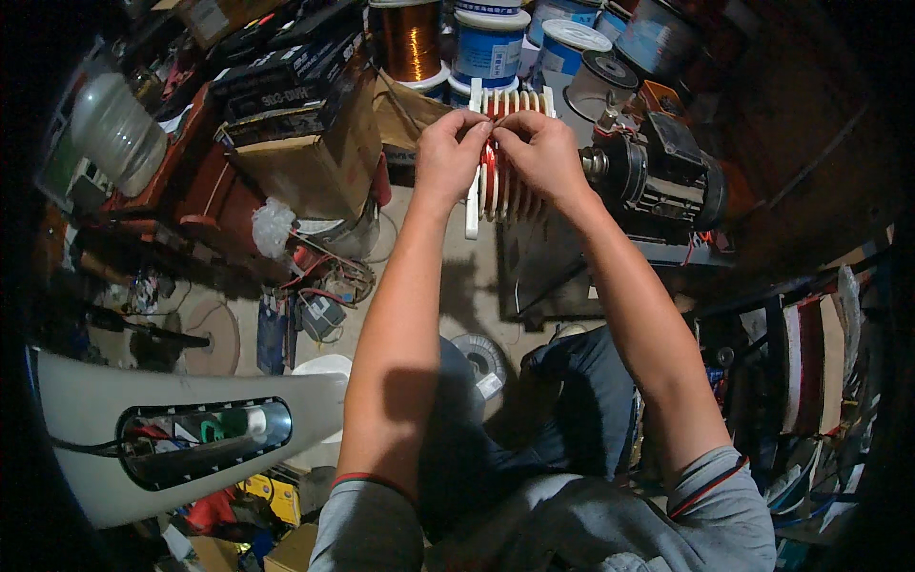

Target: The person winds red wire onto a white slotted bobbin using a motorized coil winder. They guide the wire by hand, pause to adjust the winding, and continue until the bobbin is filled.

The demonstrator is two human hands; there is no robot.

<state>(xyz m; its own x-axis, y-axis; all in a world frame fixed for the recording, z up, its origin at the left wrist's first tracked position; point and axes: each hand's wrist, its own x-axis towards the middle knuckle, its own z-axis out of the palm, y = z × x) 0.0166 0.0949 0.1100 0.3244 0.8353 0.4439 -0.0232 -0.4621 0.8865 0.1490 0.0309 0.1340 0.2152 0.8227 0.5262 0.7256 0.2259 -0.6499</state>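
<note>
Both hands meet over a coil-winding former (493, 202), a row of pale ribbed discs between white end bars, with red windings visible in its grooves. My left hand (448, 157) has its thumb and forefinger pinched together at the upper middle of the former. Close beside it, my right hand (548, 162) pinches with its fingertips almost touching the left ones. Whatever lies between the fingertips is too small to make out. An electric motor (667, 176) with a metal shaft end sits just right of the former.
Behind the former stand a copper wire spool (412, 46), blue buckets (488, 52) and a clear spool (602, 81). Black boxes (276, 81) top a cardboard box (315, 172) at left. A beige plastic panel (86, 410) juts in at lower left. A grey reel (484, 367) lies on the floor.
</note>
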